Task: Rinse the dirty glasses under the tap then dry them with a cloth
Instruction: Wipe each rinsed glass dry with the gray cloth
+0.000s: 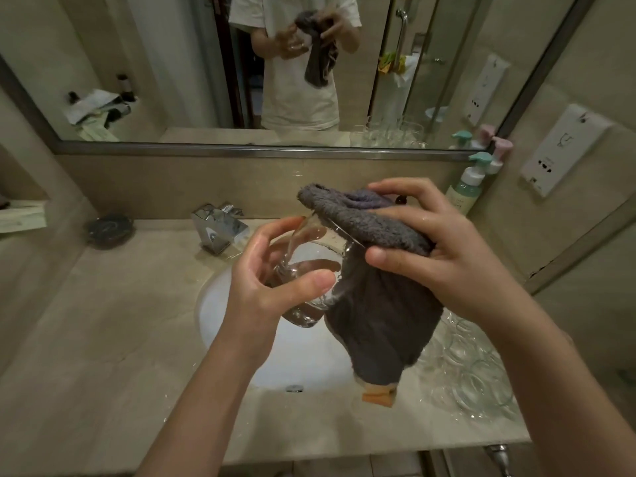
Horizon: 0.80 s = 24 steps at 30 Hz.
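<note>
Above the white sink (309, 359) my left hand (268, 280) grips a clear glass (303, 270), tilted with its mouth toward the right. My right hand (437, 256) holds a dark grey cloth (371, 304) draped over the glass's rim, thumb underneath and fingers on top. The rest of the cloth hangs down over the basin, an orange tag at its lower end. The chrome tap (218, 228) stands behind the basin at the left, with no water running from it.
Several clear glasses (471, 370) stand on the wet stone counter right of the sink. Pump bottles (471, 180) sit in the back right corner. A dark soap dish (108, 230) lies at the back left. A mirror (172, 80) spans the wall.
</note>
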Available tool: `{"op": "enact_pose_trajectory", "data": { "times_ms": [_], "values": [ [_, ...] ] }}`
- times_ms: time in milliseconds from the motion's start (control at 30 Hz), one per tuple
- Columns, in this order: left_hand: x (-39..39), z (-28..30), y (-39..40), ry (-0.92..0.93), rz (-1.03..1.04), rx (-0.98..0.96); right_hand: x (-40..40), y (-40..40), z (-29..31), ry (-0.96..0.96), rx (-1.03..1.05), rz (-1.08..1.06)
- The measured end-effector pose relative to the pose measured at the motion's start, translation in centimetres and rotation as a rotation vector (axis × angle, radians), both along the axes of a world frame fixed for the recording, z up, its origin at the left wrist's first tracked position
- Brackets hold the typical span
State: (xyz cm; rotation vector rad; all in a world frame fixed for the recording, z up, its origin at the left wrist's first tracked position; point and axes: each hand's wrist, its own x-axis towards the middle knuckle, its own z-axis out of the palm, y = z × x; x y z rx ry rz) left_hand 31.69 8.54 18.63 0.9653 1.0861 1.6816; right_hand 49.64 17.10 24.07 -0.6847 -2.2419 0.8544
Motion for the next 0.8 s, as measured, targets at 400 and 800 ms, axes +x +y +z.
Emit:
{"op": "enact_pose_trajectory", "data": {
  "times_ms": [400, 800],
  "values": [
    [0.1, -0.1, -0.3, -0.160, -0.101, -0.032, 0.1, 0.0, 1.6, -0.249, -0.113, 0.193],
    [-0.3, -0.6, 0.0, 0.020, -0.334, -0.246, 0.2, -0.9, -0.9, -0.373, -0.529, 0.315]
  ]
}}
